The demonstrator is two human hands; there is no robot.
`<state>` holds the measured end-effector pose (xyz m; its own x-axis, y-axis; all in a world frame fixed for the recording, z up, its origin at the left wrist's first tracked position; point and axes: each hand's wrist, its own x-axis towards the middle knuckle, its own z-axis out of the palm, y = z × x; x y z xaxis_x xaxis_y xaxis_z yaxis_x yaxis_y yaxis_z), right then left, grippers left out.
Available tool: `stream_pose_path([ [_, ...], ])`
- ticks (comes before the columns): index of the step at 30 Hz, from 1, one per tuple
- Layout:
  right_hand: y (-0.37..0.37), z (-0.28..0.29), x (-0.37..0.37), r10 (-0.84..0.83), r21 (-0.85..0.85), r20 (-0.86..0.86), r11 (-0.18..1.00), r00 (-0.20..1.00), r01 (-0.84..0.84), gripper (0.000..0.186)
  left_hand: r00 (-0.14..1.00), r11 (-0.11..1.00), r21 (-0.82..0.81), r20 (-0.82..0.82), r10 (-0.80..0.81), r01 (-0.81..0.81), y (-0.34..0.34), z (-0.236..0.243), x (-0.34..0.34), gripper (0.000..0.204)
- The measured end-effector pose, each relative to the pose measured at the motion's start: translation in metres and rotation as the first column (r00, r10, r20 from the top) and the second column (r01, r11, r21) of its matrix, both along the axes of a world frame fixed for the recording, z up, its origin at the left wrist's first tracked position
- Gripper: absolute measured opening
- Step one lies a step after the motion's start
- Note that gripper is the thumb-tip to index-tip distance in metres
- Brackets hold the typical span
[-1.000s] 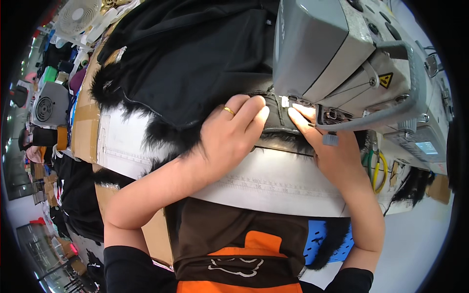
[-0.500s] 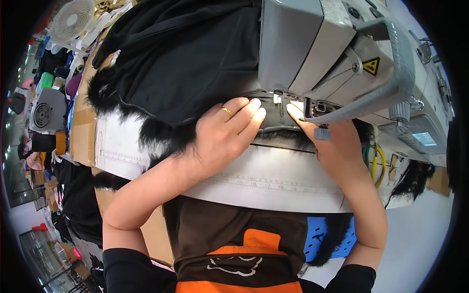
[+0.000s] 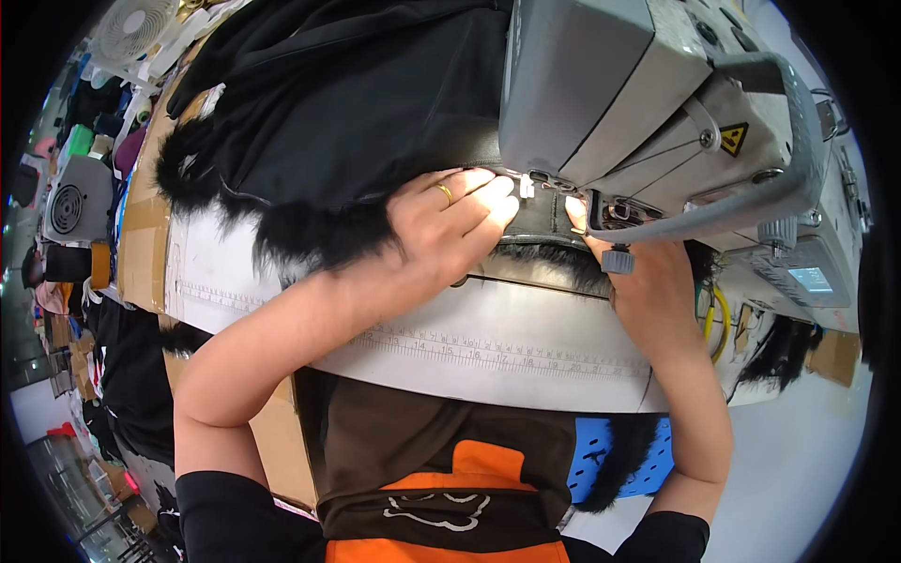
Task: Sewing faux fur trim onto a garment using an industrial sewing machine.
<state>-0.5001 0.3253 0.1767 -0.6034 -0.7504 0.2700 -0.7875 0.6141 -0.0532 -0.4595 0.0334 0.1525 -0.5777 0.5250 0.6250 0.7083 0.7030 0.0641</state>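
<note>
A black garment (image 3: 375, 113) with shaggy black fur trim (image 3: 324, 235) lies across the white sewing machine bed (image 3: 282, 281). Its dark, smooth edge panel (image 3: 542, 221) runs under the lit needle area of the grey sewing machine (image 3: 577, 84). My left hand (image 3: 450, 220), a ring on one finger, is closed on the panel's edge just left of the needle, fingertips bent together. My right hand (image 3: 648, 281) reaches in under the machine's guard bar. One of its digits lies stretched on the panel right of the needle; its other fingers are mostly hidden by the machine.
A ruler scale (image 3: 479, 352) runs along the bed's front edge. Cardboard (image 3: 141, 244) borders the bed at left, near a grey fan heater (image 3: 75, 206) and a white fan (image 3: 131, 28). Yellow tubing (image 3: 721, 324) hangs at right; a blue perforated crate (image 3: 591, 450) stands below.
My left fingers have bent in more and moved slightly up along the panel. Less of my right fingers shows beside the needle. The whole view has shifted a little.
</note>
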Motion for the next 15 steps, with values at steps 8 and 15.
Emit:
stream_pose_path([
  [8,0.0029,-0.0012,-0.0046,0.027,0.002,-0.038,1.000,0.999,-0.027,0.020,0.997,0.994,-0.105,0.072,0.002,0.006,-0.0037,0.0065,-0.0022,0.039],
  [15,0.0037,-0.0058,-0.0024,0.006,-0.005,-0.094,1.000,0.996,-0.007,0.018,0.998,0.995,-0.091,0.062,-0.025,0.031,-0.0017,0.0099,-0.0052,0.037],
])
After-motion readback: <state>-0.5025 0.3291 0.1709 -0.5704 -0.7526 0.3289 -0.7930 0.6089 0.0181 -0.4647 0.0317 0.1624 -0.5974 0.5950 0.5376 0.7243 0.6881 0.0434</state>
